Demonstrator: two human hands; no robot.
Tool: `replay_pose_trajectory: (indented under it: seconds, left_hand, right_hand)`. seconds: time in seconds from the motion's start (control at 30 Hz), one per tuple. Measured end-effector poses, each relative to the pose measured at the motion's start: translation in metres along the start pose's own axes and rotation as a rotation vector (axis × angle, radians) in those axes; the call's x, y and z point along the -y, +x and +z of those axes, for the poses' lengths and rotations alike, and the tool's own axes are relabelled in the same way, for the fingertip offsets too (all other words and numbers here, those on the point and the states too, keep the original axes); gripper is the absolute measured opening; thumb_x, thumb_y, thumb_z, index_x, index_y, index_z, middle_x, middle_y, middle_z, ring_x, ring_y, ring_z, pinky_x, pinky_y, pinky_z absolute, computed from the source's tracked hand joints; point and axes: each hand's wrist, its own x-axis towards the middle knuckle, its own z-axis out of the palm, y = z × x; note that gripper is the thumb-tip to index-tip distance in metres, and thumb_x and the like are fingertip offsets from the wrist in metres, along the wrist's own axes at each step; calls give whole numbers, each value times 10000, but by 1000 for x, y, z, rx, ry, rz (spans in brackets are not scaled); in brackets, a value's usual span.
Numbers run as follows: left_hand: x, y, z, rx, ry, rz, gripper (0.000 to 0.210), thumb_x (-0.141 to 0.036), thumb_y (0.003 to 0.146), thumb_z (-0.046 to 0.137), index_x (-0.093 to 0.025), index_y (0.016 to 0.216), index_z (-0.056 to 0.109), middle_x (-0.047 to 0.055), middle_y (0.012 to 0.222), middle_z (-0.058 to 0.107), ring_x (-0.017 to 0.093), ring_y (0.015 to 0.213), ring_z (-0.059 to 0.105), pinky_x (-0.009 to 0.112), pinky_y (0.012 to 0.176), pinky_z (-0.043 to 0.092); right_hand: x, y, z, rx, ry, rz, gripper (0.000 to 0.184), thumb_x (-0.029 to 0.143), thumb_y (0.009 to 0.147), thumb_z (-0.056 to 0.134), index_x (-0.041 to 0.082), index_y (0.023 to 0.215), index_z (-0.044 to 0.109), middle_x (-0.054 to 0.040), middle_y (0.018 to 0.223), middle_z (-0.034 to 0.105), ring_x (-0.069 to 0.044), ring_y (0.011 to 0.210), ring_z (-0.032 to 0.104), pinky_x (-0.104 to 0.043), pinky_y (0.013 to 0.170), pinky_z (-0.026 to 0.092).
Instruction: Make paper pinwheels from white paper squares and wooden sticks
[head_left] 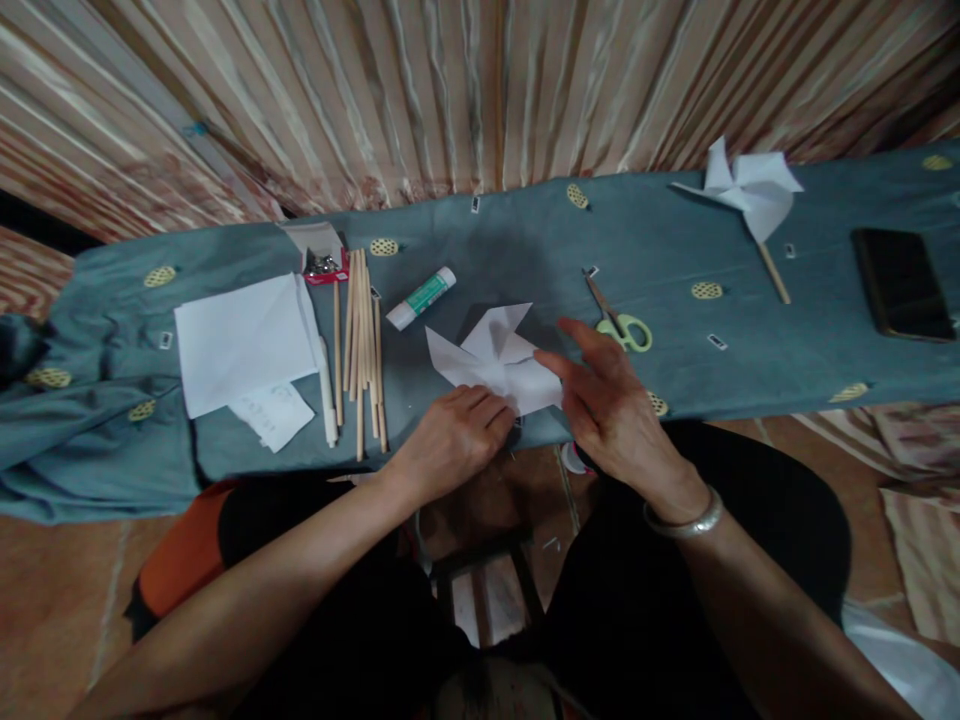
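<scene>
A white paper pinwheel (496,350) with folded blades lies near the front edge of the cloth-covered table, in front of me. My left hand (459,432) is closed on its lower left side, fingers curled at the paper. At the pinwheel's right blade is my right hand (606,405), fingers apart, the index fingertip at the paper's edge. Just beyond that hand lie scissors (628,328) with light green handles. A glue stick (421,298) rests up and left of the pinwheel.
Wooden sticks (361,340), a white pen (327,400), stacked paper (244,340) and a small red box (324,262) of metal pins sit at left. Farther right are a second pinwheel on a stick (772,272) and a dark phone (904,283). A striped curtain (480,95) hangs behind.
</scene>
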Motion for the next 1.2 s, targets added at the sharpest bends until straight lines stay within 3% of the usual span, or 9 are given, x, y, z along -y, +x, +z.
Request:
replay_pose_trajectory:
  seconds: [0.1,0.2,0.43,0.63,0.73,0.93,1.07,1.2]
  left_hand:
    - [0,0,-3,10,12,1,109,-125,906,529,-109,929,634,80,868,688,199,784,635,328,692,522]
    - [0,-1,-6,17,4,-9,114,-125,907,520,-114,900,633,77,852,685,196,759,635,323,678,528]
    - [2,-5,-3,-15,-135,-80,185,-161,930,482,-117,874,653,87,859,694,203,771,652,326,682,549]
    - [7,-8,2,-65,-325,-209,171,-201,932,502,-138,924,661,76,929,713,189,866,681,296,763,560]
    - [8,-9,3,-90,-369,-228,176,-205,935,496,-147,940,662,74,951,720,183,884,688,294,780,563]
    - [7,-10,4,-91,-390,-241,158,-198,926,517,-140,938,664,80,948,722,186,877,692,297,782,565]
    - [6,-10,4,-89,-389,-240,158,-195,928,510,-142,974,651,88,982,719,191,908,689,307,790,572]
    - [4,-11,3,-110,-334,-219,276,-172,927,504,-123,1193,560,97,1029,706,193,902,680,321,780,580]
  right_hand:
    - [2,4,2,79,17,-29,525,56,852,407,264,1308,565,-52,1522,382,-303,1418,328,-587,1132,336]
    - [-1,7,4,113,18,-29,506,63,849,398,233,1288,582,-73,1528,372,-312,1430,305,-592,1137,317]
    - [-14,5,10,118,93,54,377,152,880,412,219,1132,685,-82,1432,498,-289,1346,435,-539,1102,384]
    - [-20,7,8,165,333,260,346,351,950,424,249,1090,723,-63,1399,553,-280,1312,494,-509,1114,371]
    - [-23,8,3,167,476,337,325,367,947,445,286,1071,734,-33,1403,556,-267,1323,490,-500,1133,347]
    - [-24,9,4,126,615,306,215,322,813,685,331,1021,739,12,1451,507,-276,1367,442,-499,1150,329]
    - [-21,11,12,82,568,260,114,337,826,688,309,912,757,5,1446,511,-275,1357,453,-497,1145,340]
    - [-16,14,19,35,442,180,98,333,856,659,302,879,750,-5,1423,529,-275,1377,421,-521,1148,325]
